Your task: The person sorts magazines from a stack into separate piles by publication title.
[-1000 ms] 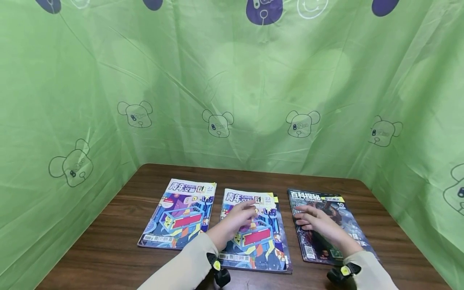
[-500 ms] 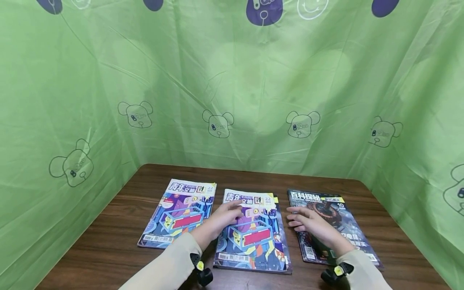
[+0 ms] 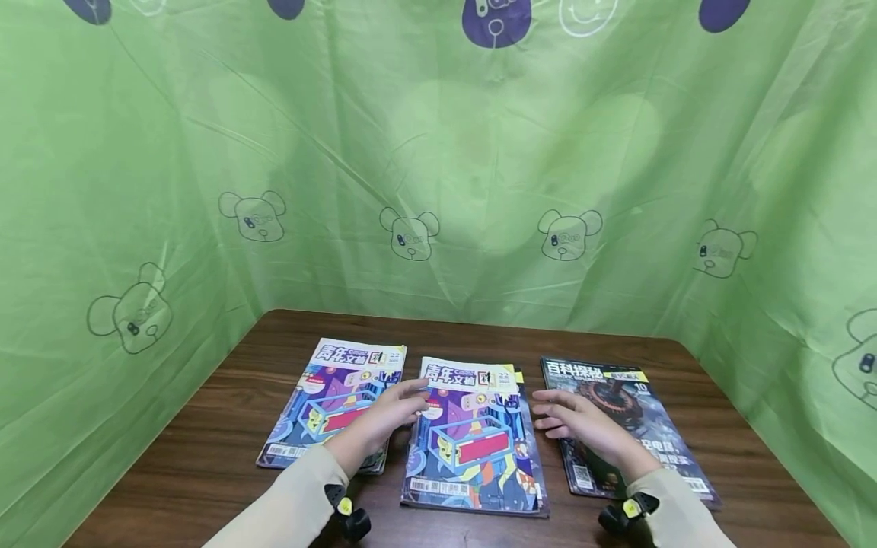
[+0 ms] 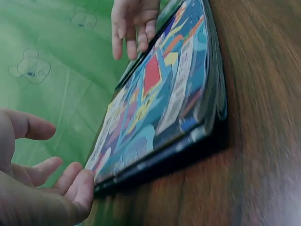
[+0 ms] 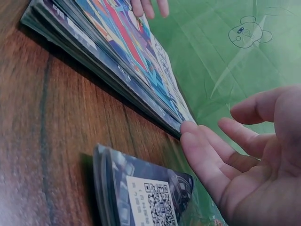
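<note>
Three piles of magazines lie in a row on the table. The middle magazine pile (image 3: 473,434), with a purple and blue cover, sits between my hands. My left hand (image 3: 380,418) is at its left edge, overlapping the left magazine pile (image 3: 329,411) in the head view. My right hand (image 3: 585,422) is over the dark right magazine pile (image 3: 644,434), fingers toward the middle pile. In the wrist views, the left fingertips (image 4: 84,183) and right fingertips (image 5: 188,134) appear close to the middle pile's sides; whether they touch is unclear. Neither hand grips anything.
The brown wooden table (image 3: 171,472) has a green curtain (image 3: 479,152) with bear drawings behind it and at both sides. Gaps of bare wood separate the piles. A dark strap with a small camera (image 3: 349,514) circles each wrist.
My left hand has moved left off the middle magazine pile's cover to its left edge. My right hand has shifted slightly left toward that pile. The magazines stay in place.
</note>
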Demonstrator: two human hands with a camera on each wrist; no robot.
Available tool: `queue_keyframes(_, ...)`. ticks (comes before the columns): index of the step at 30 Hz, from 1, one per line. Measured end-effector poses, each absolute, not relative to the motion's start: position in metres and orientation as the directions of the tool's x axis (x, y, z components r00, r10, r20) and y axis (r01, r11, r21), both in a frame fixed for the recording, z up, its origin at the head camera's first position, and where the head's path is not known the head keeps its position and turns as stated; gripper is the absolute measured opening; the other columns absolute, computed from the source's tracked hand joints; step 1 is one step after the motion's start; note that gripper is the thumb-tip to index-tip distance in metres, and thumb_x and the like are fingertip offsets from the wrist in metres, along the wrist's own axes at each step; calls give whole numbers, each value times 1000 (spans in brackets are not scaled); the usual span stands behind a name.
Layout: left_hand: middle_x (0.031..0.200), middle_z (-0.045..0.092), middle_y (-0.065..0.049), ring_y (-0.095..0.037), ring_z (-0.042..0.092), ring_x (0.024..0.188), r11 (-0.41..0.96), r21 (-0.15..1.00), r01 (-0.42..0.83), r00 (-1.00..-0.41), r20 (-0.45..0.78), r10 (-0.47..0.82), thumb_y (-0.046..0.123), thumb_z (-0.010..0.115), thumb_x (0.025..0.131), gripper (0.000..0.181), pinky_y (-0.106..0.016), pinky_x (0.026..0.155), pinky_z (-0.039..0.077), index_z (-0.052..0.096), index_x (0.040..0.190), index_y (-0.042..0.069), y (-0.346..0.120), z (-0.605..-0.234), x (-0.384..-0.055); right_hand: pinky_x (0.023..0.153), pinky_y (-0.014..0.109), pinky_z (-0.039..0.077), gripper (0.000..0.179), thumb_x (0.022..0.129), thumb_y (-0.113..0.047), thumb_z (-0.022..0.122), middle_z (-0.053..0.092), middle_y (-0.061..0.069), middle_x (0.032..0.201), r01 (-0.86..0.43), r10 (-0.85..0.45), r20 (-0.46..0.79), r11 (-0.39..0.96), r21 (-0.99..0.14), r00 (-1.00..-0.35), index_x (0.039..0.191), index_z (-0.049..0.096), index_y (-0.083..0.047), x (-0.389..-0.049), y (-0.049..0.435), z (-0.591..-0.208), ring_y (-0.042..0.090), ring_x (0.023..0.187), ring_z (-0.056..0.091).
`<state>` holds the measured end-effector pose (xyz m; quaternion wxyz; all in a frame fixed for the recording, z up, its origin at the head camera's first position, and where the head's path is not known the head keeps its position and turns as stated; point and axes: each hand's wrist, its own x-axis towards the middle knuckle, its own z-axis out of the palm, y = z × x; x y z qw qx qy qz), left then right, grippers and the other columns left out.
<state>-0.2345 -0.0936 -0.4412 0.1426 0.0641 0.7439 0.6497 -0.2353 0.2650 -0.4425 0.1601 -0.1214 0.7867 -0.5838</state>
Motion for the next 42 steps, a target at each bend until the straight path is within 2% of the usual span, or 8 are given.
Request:
queue_keyframes(11,145,47,-27,-39,50,129,166,977,-132,-933,-179,312,16,58,98,57,-50,105,45,41,149,-4,-116,-444,-234,91,41,56,50,105,-14,44,53,32,134,-1,-383,-117,294,-956,-916,146,35,13,-236,265,-440,37,111,63)
queue_keyframes(19,138,52,-28,-36,59,120,134,979,-152,-921,-190,339,15,59,98,60,-45,100,50,37,148,-9,-124,-446,-234,87,44,57,51,106,-15,46,57,31,129,46,-396,-164,291,-956,-903,146,34,15,-232,263,-438,38,107,65)
queue_keyframes(29,142,48,-30,-36,57,123,103,981,-166,-925,-191,328,11,65,92,65,-41,101,50,38,149,-7,-120,-446,-235,84,44,58,51,106,-14,45,59,30,127,73,-406,-180,267,-961,-896,145,33,15,-233,261,-441,36,102,67)
queue_keyframes(37,141,47,-33,-33,61,118,52,985,-162,-916,-170,365,6,64,92,64,-36,99,50,36,147,-13,-111,-447,-235,75,45,60,52,105,-17,47,59,30,128,78,-386,-193,294,-953,-902,145,35,14,-232,258,-439,36,93,71)
queue_keyframes(42,140,49,-32,-33,60,120,51,986,-157,-919,-165,358,4,64,90,63,-36,99,51,39,145,-13,-107,-449,-235,75,45,61,52,105,-17,47,59,30,128,91,-373,-203,296,-951,-905,146,35,13,-231,258,-440,35,91,71)
